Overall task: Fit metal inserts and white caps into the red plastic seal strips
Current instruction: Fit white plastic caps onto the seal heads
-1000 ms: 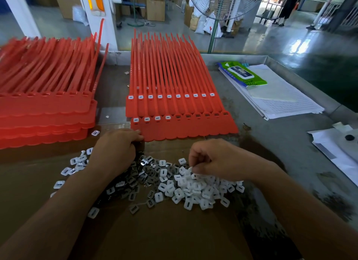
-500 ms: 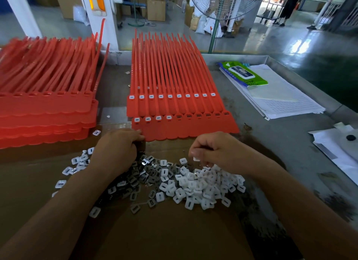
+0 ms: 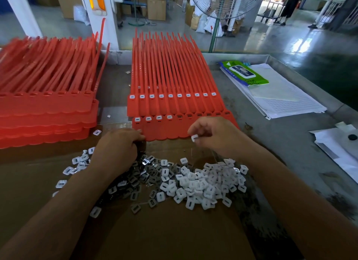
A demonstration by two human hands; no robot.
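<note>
White caps point(image 3: 203, 186) and grey metal inserts point(image 3: 135, 178) lie heaped at lower centre on brown cardboard point(image 3: 174, 230). Just above, the right hand point(image 3: 217, 135) pinches one cap point(image 3: 194, 138). The left hand point(image 3: 116, 149) curls against the near edge of the red seal strips point(image 3: 174, 85) at centre frame, and I cannot tell whether it holds anything. Another red stack point(image 3: 44, 104) sits at upper left.

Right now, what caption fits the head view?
Right hand pinches a white cap by the front red seal strip, four sockets capped; left hand rests at its near edge.
</note>
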